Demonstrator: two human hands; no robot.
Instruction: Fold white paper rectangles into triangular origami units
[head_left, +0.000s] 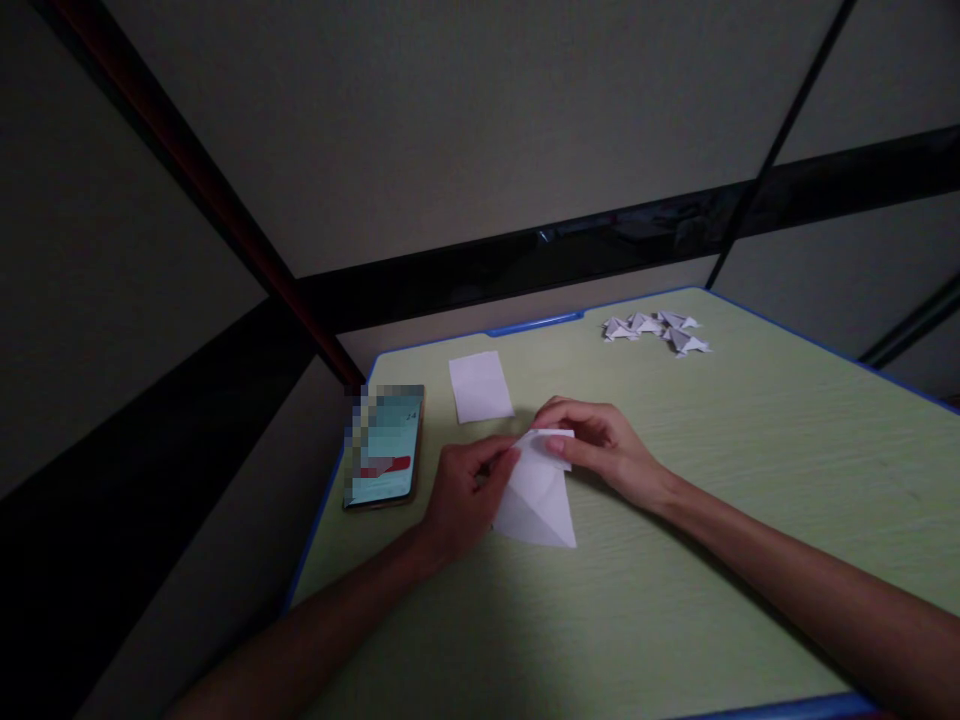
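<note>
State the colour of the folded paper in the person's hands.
White, with greyish shading; the folded paper shows best in the head view.

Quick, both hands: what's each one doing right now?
Left hand: closed, pinching the folded white paper at its left edge.
Right hand: closed, gripping the same paper near its top right, thumb in front.

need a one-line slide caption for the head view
Left hand and right hand pinch a partly folded white sheet over a green table, origami figures beyond.
</note>
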